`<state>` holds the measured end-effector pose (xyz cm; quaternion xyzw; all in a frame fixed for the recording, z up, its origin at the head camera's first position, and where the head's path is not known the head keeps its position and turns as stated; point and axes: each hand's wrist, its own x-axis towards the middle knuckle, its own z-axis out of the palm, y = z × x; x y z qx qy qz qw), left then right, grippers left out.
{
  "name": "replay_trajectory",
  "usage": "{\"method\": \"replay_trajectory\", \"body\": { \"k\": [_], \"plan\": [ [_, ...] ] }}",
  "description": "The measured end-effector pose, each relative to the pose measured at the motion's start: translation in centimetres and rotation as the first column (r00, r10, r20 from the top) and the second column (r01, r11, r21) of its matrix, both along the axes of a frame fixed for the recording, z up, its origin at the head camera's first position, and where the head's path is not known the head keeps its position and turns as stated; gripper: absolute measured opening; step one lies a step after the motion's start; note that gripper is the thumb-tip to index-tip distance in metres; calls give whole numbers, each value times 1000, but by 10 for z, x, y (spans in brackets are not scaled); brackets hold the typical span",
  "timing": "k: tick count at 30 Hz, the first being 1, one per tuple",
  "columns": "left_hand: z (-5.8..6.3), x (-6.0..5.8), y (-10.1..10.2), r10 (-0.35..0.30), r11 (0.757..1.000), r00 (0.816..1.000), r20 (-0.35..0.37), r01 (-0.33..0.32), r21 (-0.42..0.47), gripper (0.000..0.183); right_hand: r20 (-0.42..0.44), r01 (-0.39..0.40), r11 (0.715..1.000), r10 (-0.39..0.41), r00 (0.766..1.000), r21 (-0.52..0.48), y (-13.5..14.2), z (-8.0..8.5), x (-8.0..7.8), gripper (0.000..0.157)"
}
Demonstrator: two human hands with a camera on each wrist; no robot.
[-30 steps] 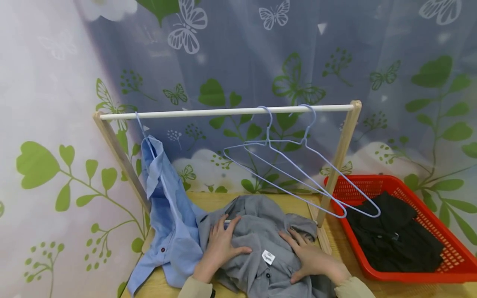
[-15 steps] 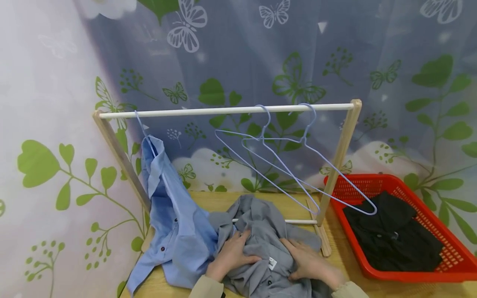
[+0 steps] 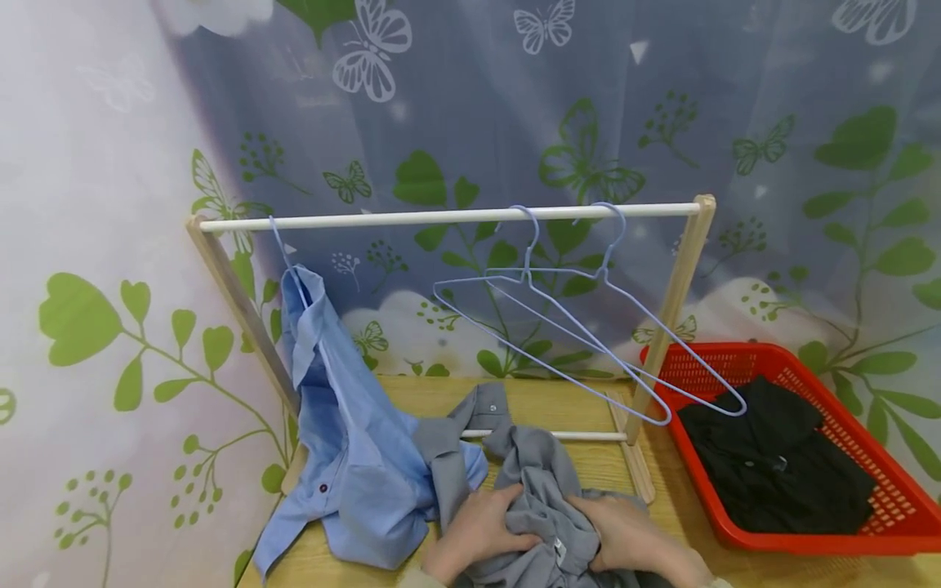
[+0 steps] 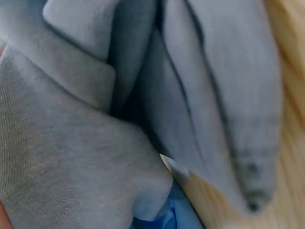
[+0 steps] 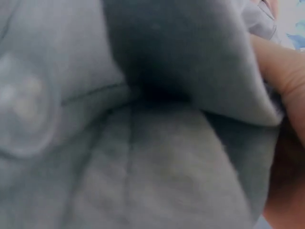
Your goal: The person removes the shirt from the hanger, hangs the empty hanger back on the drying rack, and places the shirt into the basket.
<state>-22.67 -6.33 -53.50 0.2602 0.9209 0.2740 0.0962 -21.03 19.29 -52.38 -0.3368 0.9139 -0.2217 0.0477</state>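
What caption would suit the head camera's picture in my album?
Left hand and right hand hold a rumpled gray shirt beside a blue shirt hanging from a white rail.

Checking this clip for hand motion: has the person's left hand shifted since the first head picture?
Yes: judged against the rack's lower white bar, the left hand has moved to the right and back toward the person.

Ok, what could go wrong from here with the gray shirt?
Bunched between the left hand and right hand, the gray shirt could crease. It overlaps the blue shirt, so lifting might drag that along. The two bare hangers look crossed and could snag each other.
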Motion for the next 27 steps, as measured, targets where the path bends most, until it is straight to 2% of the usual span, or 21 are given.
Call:
{"method": "replay_trajectory", "body": {
  "k": [5,7,9,11,13,15,17,19,22,24,25,26,27],
  "plan": [
    [2,1,3,-45,992,999,28,42,123,59,-39,-34,995,31,999,-92,0,20,3,59],
    [5,0,3,-54,980,998,43,45,192,57,-84,-32,990,20,996,-140,-1,28,3,59],
    [7,-2,3,-44,974,997,57,31,227,53,-108,-22,984,3,994,-178,-2,33,1,67],
    [7,-2,4,-15,980,997,77,-1,201,52,-73,-11,983,-2,997,-183,-5,34,-3,82],
    [6,-2,6,23,992,996,86,-33,125,54,-5,-17,989,16,1000,-147,-8,30,-7,97],
    [4,-2,8,44,998,994,99,-48,41,59,59,-25,997,30,998,-79,-12,23,-10,104],
    [4,-3,8,41,999,996,83,-39,-19,64,95,-27,999,29,995,-21,-15,15,-11,104],
    [8,-6,5,39,999,998,45,-38,-11,61,80,-13,1000,11,997,25,-17,9,-11,100],
    [19,-15,-4,74,994,997,-29,-72,78,46,66,9,999,-13,998,46,-19,6,-11,95],
    [28,-22,-11,154,980,981,-120,-136,147,36,60,16,998,-19,998,54,-20,7,-10,92],
    [32,-26,-15,213,968,962,-169,-184,173,32,61,19,998,-23,998,59,-20,7,-10,92],
    [36,-30,-18,277,952,937,-214,-239,191,28,62,22,998,-27,998,65,-21,7,-10,91],
    [38,-35,-22,344,934,901,-263,-299,197,25,58,25,997,-29,998,67,-21,7,-10,91]
  ]
}}
